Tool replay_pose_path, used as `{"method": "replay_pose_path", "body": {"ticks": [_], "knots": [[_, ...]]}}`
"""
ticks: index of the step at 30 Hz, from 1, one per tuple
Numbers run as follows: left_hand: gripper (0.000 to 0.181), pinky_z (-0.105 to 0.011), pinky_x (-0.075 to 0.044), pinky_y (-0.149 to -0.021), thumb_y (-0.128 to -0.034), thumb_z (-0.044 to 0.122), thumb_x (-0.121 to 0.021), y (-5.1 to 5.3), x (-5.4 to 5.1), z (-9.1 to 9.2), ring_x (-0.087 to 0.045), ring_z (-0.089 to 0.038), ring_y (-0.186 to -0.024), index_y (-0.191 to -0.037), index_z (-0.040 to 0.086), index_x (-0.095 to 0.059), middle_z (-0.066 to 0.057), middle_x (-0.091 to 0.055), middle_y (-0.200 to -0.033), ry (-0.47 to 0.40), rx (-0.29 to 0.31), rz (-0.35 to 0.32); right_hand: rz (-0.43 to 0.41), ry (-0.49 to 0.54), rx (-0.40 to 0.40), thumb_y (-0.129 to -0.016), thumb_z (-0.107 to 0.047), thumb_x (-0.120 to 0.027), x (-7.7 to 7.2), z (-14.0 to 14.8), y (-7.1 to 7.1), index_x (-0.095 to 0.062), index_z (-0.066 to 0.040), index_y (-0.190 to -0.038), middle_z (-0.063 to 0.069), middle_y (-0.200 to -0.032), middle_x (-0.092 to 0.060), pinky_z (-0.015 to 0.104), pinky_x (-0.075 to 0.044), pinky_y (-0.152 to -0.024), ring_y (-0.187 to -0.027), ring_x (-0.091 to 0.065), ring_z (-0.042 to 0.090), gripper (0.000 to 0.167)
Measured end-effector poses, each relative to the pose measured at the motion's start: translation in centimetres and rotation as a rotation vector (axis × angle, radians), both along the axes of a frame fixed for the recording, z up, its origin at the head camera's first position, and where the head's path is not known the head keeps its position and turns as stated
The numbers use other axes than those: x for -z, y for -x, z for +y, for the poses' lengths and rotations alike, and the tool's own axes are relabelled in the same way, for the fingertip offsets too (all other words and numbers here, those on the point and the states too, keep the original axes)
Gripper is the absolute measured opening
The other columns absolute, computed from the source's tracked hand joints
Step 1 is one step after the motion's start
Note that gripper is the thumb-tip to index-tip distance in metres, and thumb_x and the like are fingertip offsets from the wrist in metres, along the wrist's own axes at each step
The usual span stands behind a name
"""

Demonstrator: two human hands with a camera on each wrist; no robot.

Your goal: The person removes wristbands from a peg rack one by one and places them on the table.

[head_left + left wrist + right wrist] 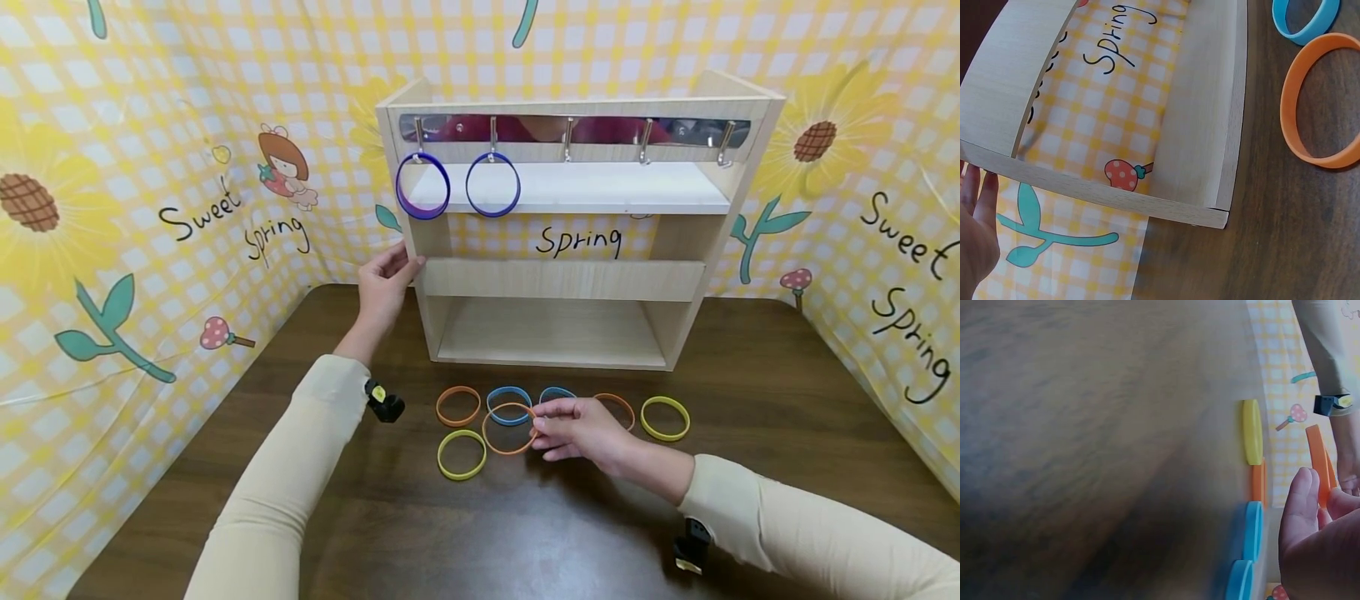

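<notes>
My right hand (581, 433) pinches an orange silicone wristband (508, 452) between thumb and fingers, above the table. In the right wrist view the same wristband (1319, 459) stands up from the fingertips. At the shelf's left side, my left hand (384, 287) touches the side panel of the wooden shelf (562, 279). Two fingers meet that panel's outer face in the left wrist view. Purple and blue wristbands (424, 212) hang together on the leftmost hook (419, 133). A blue wristband (492, 214) hangs from the second hook (492, 135).
Around the right hand lie a left yellow wristband (462, 477), a left orange one (438, 408), blue ones (491, 400), another orange one (630, 410) and a right yellow one (665, 438). Three bare hooks (568, 137) continue rightward. Patterned cloth (300, 100) surrounds the brown table (487, 542).
</notes>
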State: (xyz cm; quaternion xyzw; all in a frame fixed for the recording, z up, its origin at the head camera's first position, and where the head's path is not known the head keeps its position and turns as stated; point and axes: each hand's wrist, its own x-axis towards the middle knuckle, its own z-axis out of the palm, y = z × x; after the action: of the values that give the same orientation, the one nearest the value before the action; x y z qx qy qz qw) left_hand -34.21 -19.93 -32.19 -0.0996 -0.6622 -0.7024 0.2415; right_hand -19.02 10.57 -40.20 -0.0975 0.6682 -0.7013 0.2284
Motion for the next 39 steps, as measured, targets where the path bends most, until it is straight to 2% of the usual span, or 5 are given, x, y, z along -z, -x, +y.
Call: {"method": "replay_pose_path", "body": {"ticks": [10,18,25,34,39], "knots": [[0.036,-0.022,-0.053,-0.078,-0.0849,0.007,-0.075,-0.1,-0.1,0.0,-0.065,-0.014,-0.096,-0.120,0.001,-0.068,-0.006,-0.071,-0.104,-0.024,0.027,0.003,-0.023,-0.026,-0.003,-0.094,-0.005,-0.063,1.6,0.6,-0.1,-0.051,0.017,-0.126,0.012,-0.088,-0.070,0.035,-0.058,-0.070,-0.078,-0.070,0.020,0.041],[0.037,-0.023,-0.053,-0.078,-0.0851,0.004,-0.074,-0.3,-0.3,-0.1,-0.065,-0.014,-0.096,-0.121,-0.003,-0.066,-0.006,-0.071,-0.104,-0.025,0.045,-0.005,-0.041,-0.045,-0.017,-0.093,-0.004,-0.062,2.7,0.5,-0.1,-0.052,0.016,-0.124,0.013,-0.092,-0.070,0.036,-0.058,-0.069,-0.080,-0.070,0.025,0.037],[0.037,-0.023,-0.053,-0.079,-0.0849,0.009,-0.076,0.0,0.0,0.0,-0.065,-0.015,-0.098,-0.121,0.001,-0.068,-0.008,-0.070,-0.107,-0.021,0.019,-0.002,-0.031,-0.080,-0.008,-0.094,-0.004,-0.063,2.5,0.1,-0.2,-0.053,0.015,-0.122,0.013,-0.089,-0.070,0.037,-0.058,-0.068,-0.081,-0.070,0.026,0.036],[0.036,-0.022,-0.053,-0.078,-0.0848,0.007,-0.075,0.1,0.0,0.0,-0.065,-0.015,-0.096,-0.119,0.001,-0.069,-0.007,-0.071,-0.105,-0.024,0.011,0.014,-0.020,-0.124,-0.007,-0.093,-0.003,-0.063,2.3,-0.3,-0.2,-0.055,0.014,-0.120,0.011,-0.087,-0.069,0.038,-0.058,-0.067,-0.080,-0.070,0.026,0.032],[0.036,-0.022,-0.053,-0.078,-0.0850,0.008,-0.075,0.1,0.0,0.0,-0.065,-0.015,-0.096,-0.120,0.000,-0.068,-0.008,-0.071,-0.106,-0.016,0.008,0.013,-0.005,-0.145,0.006,-0.091,-0.001,-0.065,2.4,-0.4,-0.1,-0.057,0.013,-0.118,0.015,-0.087,-0.070,0.037,-0.058,-0.064,-0.077,-0.070,0.025,0.032]]}}
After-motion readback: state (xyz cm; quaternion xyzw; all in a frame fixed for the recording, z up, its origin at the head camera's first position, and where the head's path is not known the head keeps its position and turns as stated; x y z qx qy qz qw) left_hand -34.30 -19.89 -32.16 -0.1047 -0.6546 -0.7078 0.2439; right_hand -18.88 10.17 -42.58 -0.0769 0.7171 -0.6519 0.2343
